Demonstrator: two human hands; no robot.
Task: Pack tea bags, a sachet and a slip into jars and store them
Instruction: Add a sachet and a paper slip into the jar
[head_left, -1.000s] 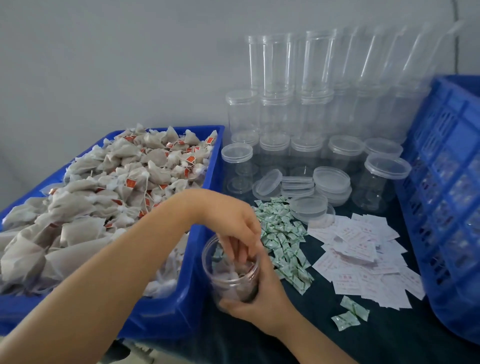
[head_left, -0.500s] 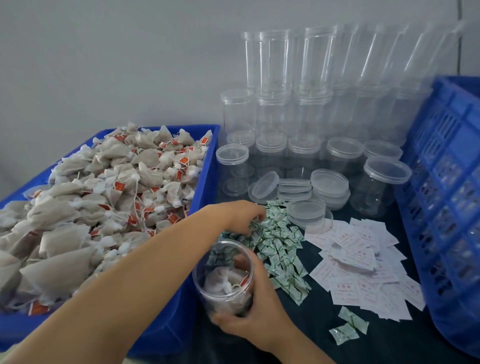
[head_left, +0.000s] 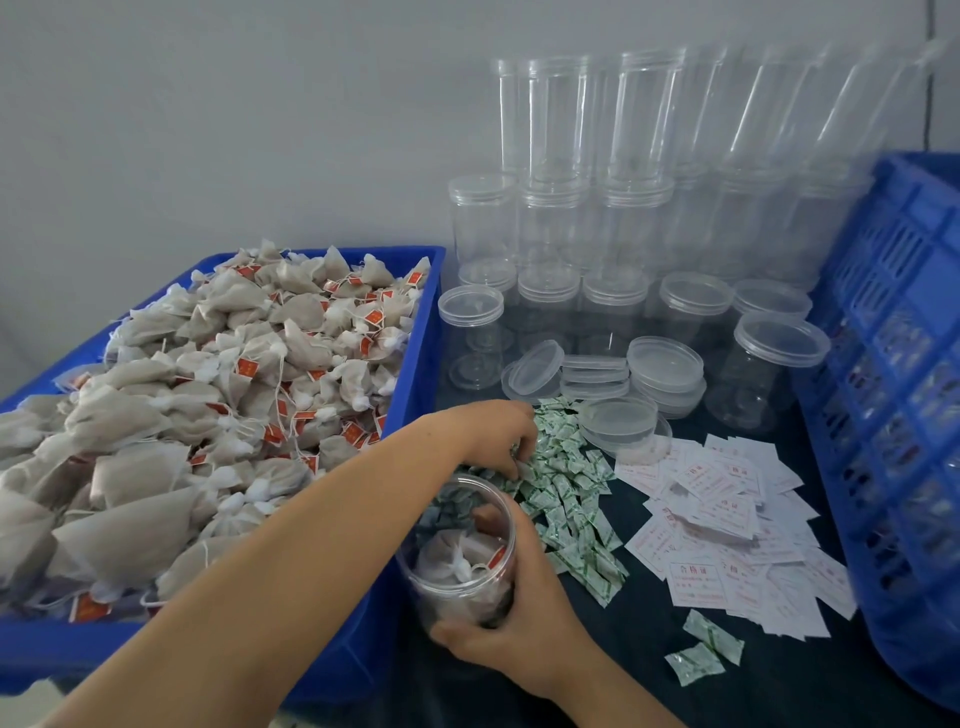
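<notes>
- Here, the open jar (head_left: 460, 551) stands on the dark tabletop (head_left: 649, 691), just beside the blue bin (head_left: 410, 332), with tea bags (head_left: 457, 558) already lying inside it.
- The right hand (head_left: 519, 618) wraps the jar's right side, its grip closed around the wall.
- The left hand (head_left: 493, 436) reaches over the jar into the heap of green-and-white sachets (head_left: 566, 499); its fingers are curled down into the heap, though whether the grip has one I cannot tell.
- White slips (head_left: 727, 530) with red print lie scattered right of the sachets.
- Two stray sachets (head_left: 704, 649) lie nearer the camera.
- Loose lids (head_left: 613, 374) sit behind the heap, and empty jars (head_left: 597, 218) stand stacked by the wall.
- A blue crate (head_left: 904, 415) stands at the right edge.
</notes>
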